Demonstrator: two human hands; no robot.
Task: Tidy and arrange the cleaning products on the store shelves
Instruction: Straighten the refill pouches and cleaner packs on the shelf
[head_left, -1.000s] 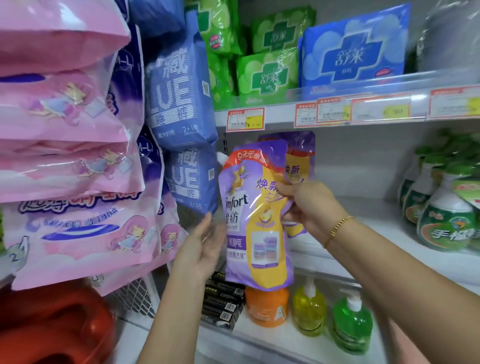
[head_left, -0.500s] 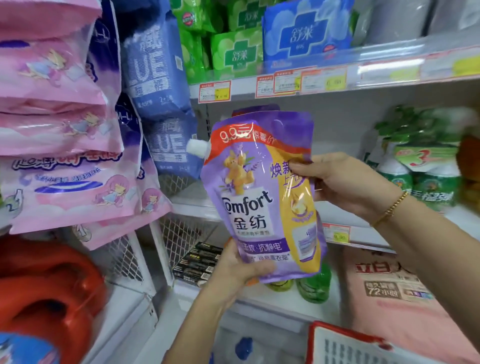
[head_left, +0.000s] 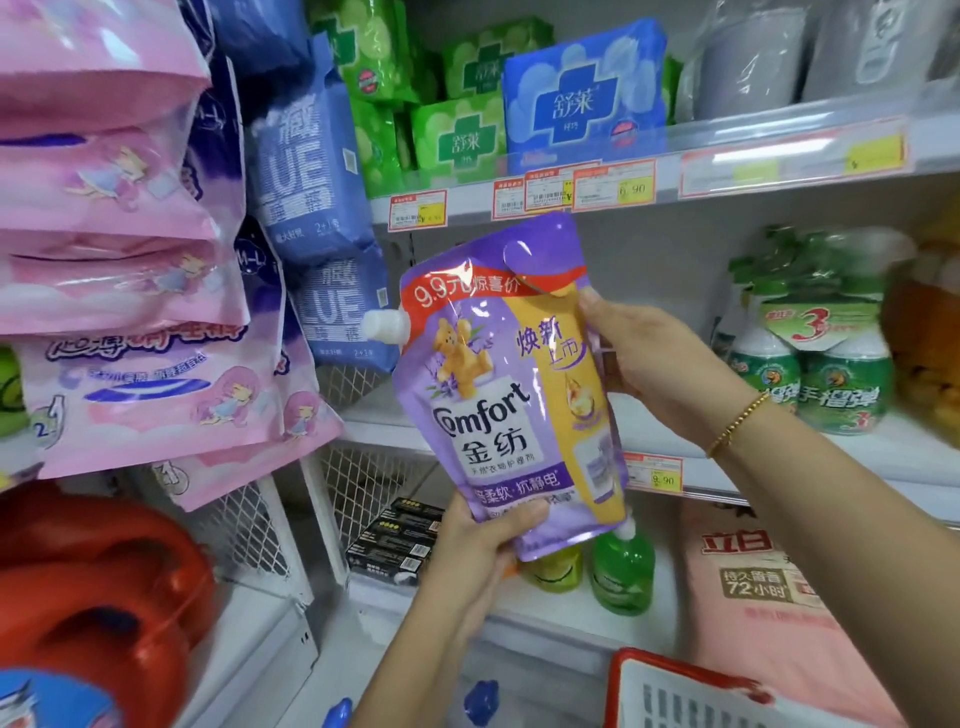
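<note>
Comfort pouch (head_left: 511, 395) is held in mid-air before the middle shelf (head_left: 904, 457), label outward, spout cap (head_left: 379, 326) at its 10 o'clock. Left hand (head_left: 483, 540) grips the base at 6 o'clock; right hand (head_left: 654, 358) clasps the edge at 2 o'clock. Recommendation: seat the base flat and upright before releasing, since a soft pouch will likely slump.

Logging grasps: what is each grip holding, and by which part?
Purple Comfort pouch: left grip on bottom edge, right grip on upper right side.

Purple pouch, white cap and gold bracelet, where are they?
purple pouch (head_left: 483, 415), head view, middle of its front label.
white cap (head_left: 382, 326), head view, on the spout's round end.
gold bracelet (head_left: 737, 423), head view, on the chain across the right wrist.
</note>
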